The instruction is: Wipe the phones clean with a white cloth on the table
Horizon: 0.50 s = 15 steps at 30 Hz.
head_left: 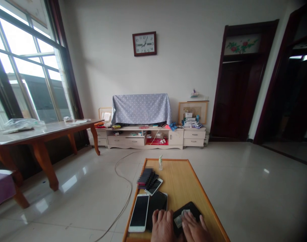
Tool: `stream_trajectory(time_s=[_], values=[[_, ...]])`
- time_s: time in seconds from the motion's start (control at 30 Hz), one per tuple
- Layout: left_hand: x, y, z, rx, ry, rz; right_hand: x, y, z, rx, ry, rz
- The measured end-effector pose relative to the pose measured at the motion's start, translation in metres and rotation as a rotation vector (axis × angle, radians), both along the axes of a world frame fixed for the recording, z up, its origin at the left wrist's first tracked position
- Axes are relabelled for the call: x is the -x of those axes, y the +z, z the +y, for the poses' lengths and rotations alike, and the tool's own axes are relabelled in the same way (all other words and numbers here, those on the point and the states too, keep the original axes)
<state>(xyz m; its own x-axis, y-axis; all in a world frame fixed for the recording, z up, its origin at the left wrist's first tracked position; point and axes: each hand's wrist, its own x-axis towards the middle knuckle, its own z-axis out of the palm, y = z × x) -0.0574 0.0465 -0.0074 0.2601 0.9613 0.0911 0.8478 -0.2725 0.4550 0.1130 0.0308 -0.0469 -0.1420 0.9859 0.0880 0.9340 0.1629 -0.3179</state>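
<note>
My right hand (193, 227) presses a crumpled whitish cloth (185, 213) onto the back of a black phone (178, 211). A pale patch (178, 221) shows on that phone beside the cloth. At the phone's left edge is my left hand (162, 227), fingers bent and close together, its thumb mostly hidden. Under and beyond the left fingers lies another dark phone (157, 203). To its left, a white phone (139, 213) with a dark screen lies face up. Farther along are a smaller white phone (155, 187) and a partly blurred stack of dark phones (146, 178).
The phones lie on a narrow wooden table (180, 181) with a raised rim. A small spray bottle (160, 163) stands at its far end. A cable (129, 191) runs across the floor on the left. Ahead stands a low cabinet (177, 138); a larger table (67, 127) is at left.
</note>
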Motion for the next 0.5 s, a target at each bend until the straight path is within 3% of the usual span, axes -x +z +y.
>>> stream_trajectory(time_s=[0.1,0.17,0.37,0.43,0.5], values=[[-0.001,0.003,-0.002,-0.013,0.01,0.017,-0.024,0.018,0.006,-0.014,-0.142,-0.045],[0.0,0.003,-0.002,-0.009,0.001,0.011,-0.019,0.017,0.009,-0.023,-0.18,-0.061],[0.001,0.004,0.0,0.038,0.003,0.026,0.035,-0.006,0.002,0.031,0.072,0.005],[0.001,0.007,-0.001,0.024,0.006,0.017,0.029,-0.001,0.005,0.067,0.141,0.045],[0.0,0.009,-0.003,0.011,-0.003,0.01,0.013,0.009,0.011,0.067,0.089,0.057]])
